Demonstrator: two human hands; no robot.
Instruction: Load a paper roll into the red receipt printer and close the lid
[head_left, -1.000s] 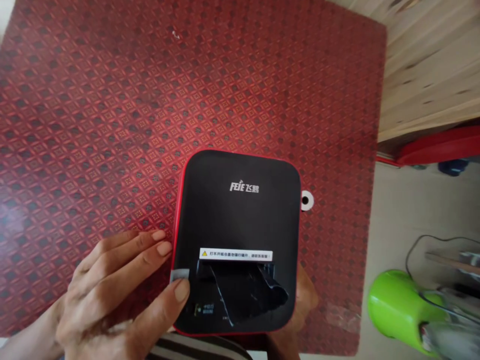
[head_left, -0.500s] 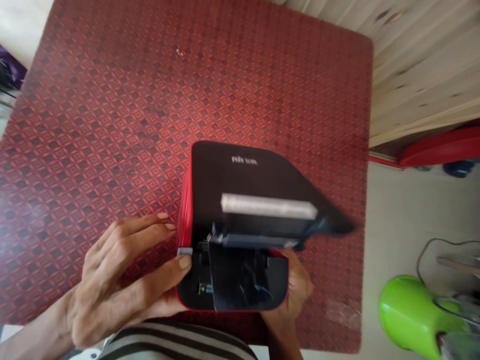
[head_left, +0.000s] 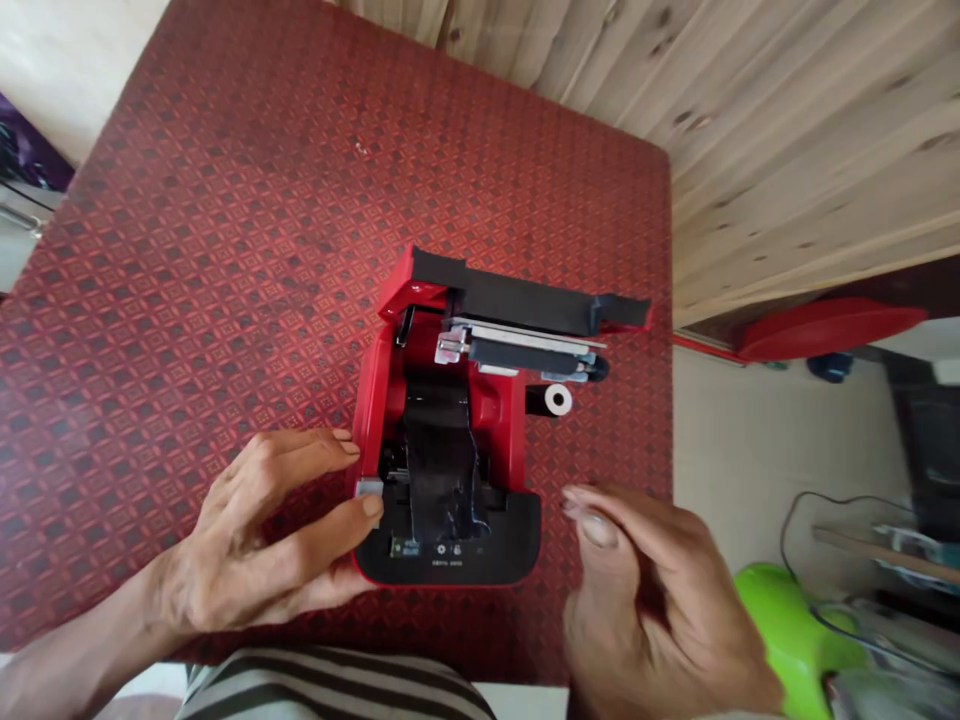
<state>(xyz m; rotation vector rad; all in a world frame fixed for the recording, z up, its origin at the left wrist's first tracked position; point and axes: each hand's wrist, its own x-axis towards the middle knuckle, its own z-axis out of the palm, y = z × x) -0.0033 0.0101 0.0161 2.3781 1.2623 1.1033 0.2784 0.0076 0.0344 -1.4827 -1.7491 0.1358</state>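
A red and black label printer (head_left: 450,565) stands on the table with its lid (head_left: 525,295) raised. Under the lid hangs a mechanism with a dark roller (head_left: 525,358). A strip of black ribbon (head_left: 439,450) runs from the red inside over the front panel. My left hand (head_left: 262,530) grips the printer's left side, its thumb by the grey latch (head_left: 369,488) and its other fingers along the red wall. To the right, apart from the printer, my right hand (head_left: 660,600) is closed, thumb against fingers, with nothing visible in it.
A small black roll with a white core (head_left: 559,400) shows just right of the printer. The red patterned table (head_left: 262,250) meets a wooden plank wall (head_left: 750,150) at the right. A green plastic stool (head_left: 787,620) and a cable are beyond the table's right edge.
The printer's lid has swung up and away, uncovering the red inside and the ribbon. My right hand has come off the printer to the right. My left hand keeps its place.
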